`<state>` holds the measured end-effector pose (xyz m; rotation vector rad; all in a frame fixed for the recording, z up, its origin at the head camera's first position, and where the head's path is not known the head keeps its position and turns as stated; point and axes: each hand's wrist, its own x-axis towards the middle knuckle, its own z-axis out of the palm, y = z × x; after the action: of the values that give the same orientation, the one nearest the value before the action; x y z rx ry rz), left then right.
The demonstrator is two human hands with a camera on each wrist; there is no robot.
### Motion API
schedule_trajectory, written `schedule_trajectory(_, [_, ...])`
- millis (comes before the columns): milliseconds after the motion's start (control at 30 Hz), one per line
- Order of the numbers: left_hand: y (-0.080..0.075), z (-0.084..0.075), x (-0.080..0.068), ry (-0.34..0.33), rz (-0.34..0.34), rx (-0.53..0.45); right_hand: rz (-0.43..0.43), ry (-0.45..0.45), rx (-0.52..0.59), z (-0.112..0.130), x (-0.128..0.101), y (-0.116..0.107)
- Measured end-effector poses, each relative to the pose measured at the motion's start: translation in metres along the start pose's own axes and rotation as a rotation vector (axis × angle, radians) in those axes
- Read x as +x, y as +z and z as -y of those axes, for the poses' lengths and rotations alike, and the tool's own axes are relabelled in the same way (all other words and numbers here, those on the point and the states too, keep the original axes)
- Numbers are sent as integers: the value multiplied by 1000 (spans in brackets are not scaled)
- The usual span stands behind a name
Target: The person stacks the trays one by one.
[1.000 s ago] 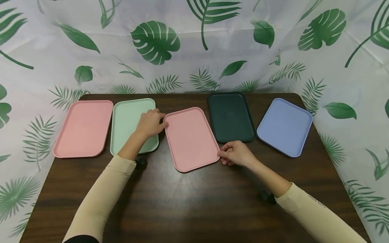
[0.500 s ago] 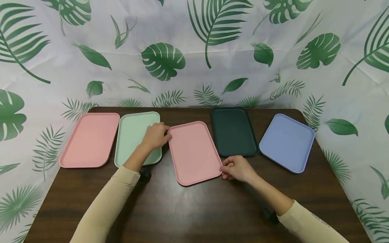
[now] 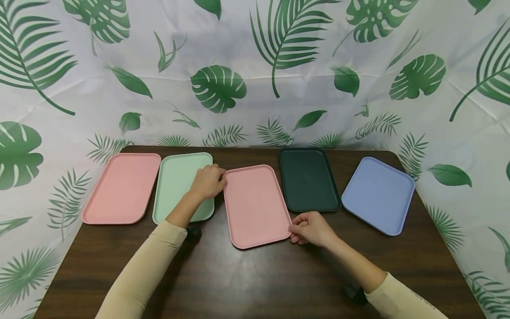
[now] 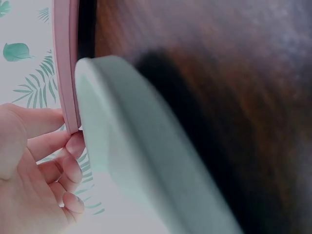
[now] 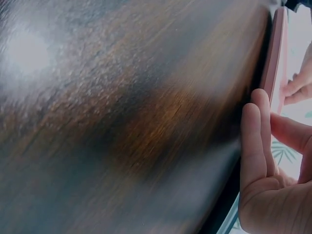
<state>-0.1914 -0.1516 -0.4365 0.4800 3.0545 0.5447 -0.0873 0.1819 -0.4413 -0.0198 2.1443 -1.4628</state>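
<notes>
In the head view a pink tray [image 3: 258, 208] lies slightly turned at the middle of the dark wooden table [image 3: 255, 283]. My left hand [image 3: 208, 181] pinches its far left corner, reaching across the light green tray [image 3: 175, 188]. Close up in the left wrist view, thumb and index finger meet at the corner of the pink rim [image 4: 66, 73], beside the green tray's edge [image 4: 122, 112]. With thumb and fingertips my right hand [image 3: 312, 229] pinches the near right corner of the same pink tray. The right wrist view shows those fingers [image 5: 253, 141] low along the table.
A second pink tray [image 3: 122, 188] lies at the far left. Behind my right hand is a dark green tray [image 3: 310, 180], and a blue tray [image 3: 378, 195] lies turned at the right. A leaf-patterned white cloth [image 3: 239, 124] hangs beyond the table.
The head view has tilted up, so the whole scene sits lower in it. Both hands stay at the same corners of the middle pink tray, which keeps its place among the others.
</notes>
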Motion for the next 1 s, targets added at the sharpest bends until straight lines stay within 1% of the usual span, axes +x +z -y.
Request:
schedule_trajectory(133, [2, 0, 2, 6, -3, 4, 6, 5, 43, -3, -1, 2])
schedule_trajectory(367, [1, 0, 8, 20, -6, -7, 9, 54, 129, -3, -4, 10])
schedule_trajectory(567, [3, 1, 14, 19, 1, -7, 11, 75, 201, -4, -6, 19])
schedule_trajectory(767, [0, 1, 24, 16, 32, -5, 5, 88, 215, -3, -3, 25])
schedule_trajectory(900, [-3, 2, 31, 11, 34, -8, 0, 88, 218, -2, 2, 26])
schedule_trajectory(1000, [-3, 3, 33, 7, 37, -13, -2, 81, 219, -2, 5, 28])
